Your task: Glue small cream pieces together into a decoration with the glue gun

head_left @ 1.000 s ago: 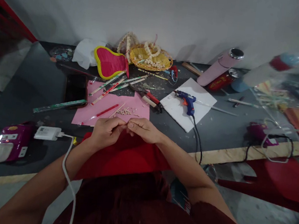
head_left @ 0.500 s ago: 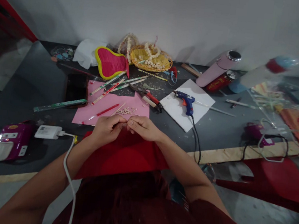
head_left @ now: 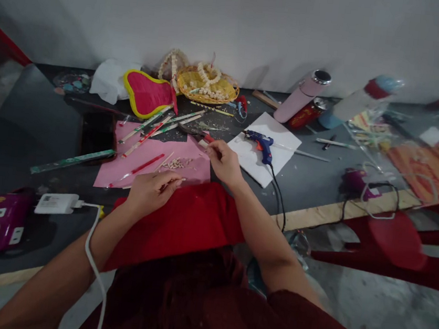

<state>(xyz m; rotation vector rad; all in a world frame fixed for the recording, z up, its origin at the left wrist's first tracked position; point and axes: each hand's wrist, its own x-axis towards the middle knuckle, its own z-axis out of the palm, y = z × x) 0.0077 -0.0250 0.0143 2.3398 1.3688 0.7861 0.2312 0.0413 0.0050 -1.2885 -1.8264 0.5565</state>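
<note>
My left hand (head_left: 154, 191) is closed in a pinch on a small pale wooden piece (head_left: 182, 180), above the front edge of a pink sheet (head_left: 148, 166). Several short wooden pieces (head_left: 176, 163) lie on that sheet. My right hand (head_left: 224, 162) is at the pliers (head_left: 208, 138), its thumb and fingers bent together over the handle end; whether it grips them is hidden. Beyond lie chopsticks in printed wrappers (head_left: 147, 134). Right of my right hand, a blue glue gun (head_left: 262, 145) rests on a white board (head_left: 282, 134).
A yellow basket (head_left: 207, 98) of wooden beads stands at the back, near a pink flask (head_left: 302, 96) and a red can (head_left: 308, 114). A phone (head_left: 98, 135) lies left. A white cable (head_left: 92, 258) crosses my left forearm. Red cloth (head_left: 181, 223) covers the front.
My hands have moved apart: the right went up to the pliers, while the left stays low with the small piece. The whole view has shifted slightly.
</note>
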